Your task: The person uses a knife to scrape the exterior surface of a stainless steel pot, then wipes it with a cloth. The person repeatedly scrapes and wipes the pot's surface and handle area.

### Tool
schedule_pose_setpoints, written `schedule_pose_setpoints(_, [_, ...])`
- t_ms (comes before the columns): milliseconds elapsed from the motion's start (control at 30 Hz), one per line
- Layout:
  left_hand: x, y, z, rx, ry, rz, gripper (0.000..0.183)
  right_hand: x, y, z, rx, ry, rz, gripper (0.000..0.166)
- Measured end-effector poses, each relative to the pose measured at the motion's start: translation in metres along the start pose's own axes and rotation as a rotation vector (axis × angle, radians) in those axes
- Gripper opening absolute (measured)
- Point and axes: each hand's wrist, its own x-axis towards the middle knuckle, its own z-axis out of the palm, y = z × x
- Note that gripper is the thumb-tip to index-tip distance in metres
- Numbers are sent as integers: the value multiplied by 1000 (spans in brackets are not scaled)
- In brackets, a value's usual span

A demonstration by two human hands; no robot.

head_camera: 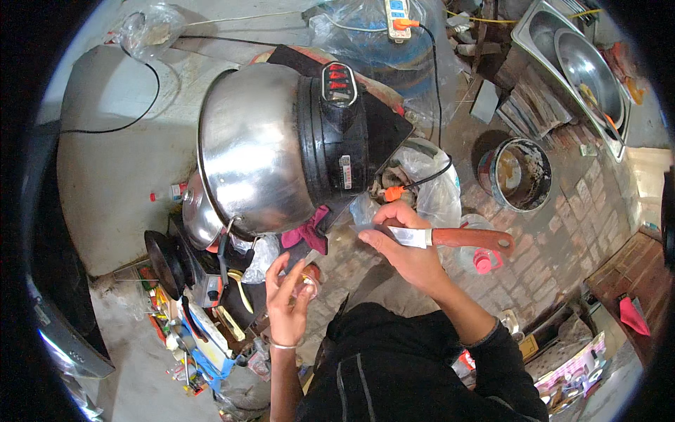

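My right hand (408, 258) grips a kitchen knife by its blade, thumb and fingers pinching the metal. The knife's reddish-brown handle (469, 238), with a hanging hole at its end, points right. At left, my left hand (287, 311) has its thumb and fingers curled around a small clear container (309, 282) with reddish contents. A pale, thin piece (313, 257) shows by the fingertips; what it is cannot be made out. Beyond both hands sits a large steel electric pot (253, 147) with a black base and a panel of red switches (338, 84).
A dark red cloth (307, 232) lies beside the pot. A black cord with an orange plug (394, 193) runs up to a power strip (398, 16). On the brick floor stand a bucket (485, 171) and a clear jug with a pink cap (482, 260). A steel sink (538, 26) is at upper right.
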Motion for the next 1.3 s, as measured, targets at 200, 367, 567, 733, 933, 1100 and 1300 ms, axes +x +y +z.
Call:
schedule_pose_setpoints(200, [4, -11, -31, -18, 474, -35, 29, 8, -1, -14, 65, -17, -2, 19])
schedule_pose_setpoints(367, [34, -21, -41, 28, 698, -130, 38, 21, 6, -17, 56, -7, -118, 21])
schedule_pose_setpoints(567, [57, -22, -18, -182, 577, -223, 48, 50, 11, -18, -64, 18, -352, 24])
schedule_pose_setpoints(733, [73, -18, -12, -276, 726, -200, 51, 72, 6, -18, -81, 22, -498, 26])
schedule_pose_setpoints(933, [80, -28, -12, -404, 722, -202, 49, 94, -1, -12, -118, 67, -556, 24])
schedule_pose_setpoints(1100, [81, -32, -13, -404, 729, -204, 49, 105, 0, -15, -147, 58, -615, 16])
schedule_pose_setpoints(1300, [86, -25, -16, -374, 729, -285, 49, 100, 13, -20, -187, 2, -718, 16])
